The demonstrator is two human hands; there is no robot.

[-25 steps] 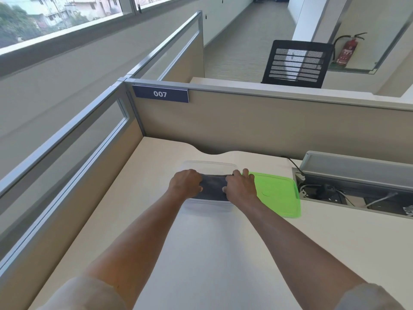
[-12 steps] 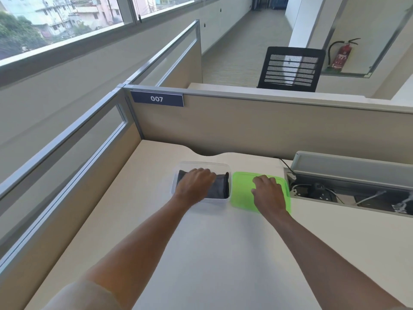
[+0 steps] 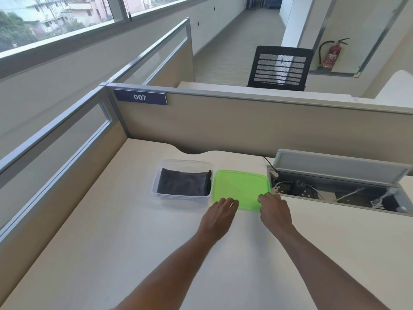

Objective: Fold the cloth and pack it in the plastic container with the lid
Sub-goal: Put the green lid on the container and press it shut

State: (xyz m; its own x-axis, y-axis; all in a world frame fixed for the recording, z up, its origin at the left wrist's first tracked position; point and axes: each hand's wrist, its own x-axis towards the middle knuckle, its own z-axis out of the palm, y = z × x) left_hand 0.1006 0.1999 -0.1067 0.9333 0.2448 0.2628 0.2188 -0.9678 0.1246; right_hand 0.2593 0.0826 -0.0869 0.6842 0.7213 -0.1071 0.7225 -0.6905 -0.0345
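A clear plastic container (image 3: 156, 190) stands on the desk with the folded dark grey cloth (image 3: 183, 184) lying inside it. Just to its right, the green lid (image 3: 241, 186) lies flat on the desk. My left hand (image 3: 220, 215) has its fingers spread, their tips resting on the lid's near left corner. My right hand (image 3: 276, 209) is curled over the lid's near right corner, thumb on top. Neither hand touches the container or the cloth.
An open cable tray (image 3: 335, 193) with plugs and wires is sunk into the desk right of the lid, its flap (image 3: 339, 163) raised. Partition walls (image 3: 245, 126) close the desk at the back and left. A black chair (image 3: 279, 66) stands beyond.
My left hand has left the cloth in the container and moved right to the lid's near edge. My right hand has slid from the lid's top back to its near right corner.
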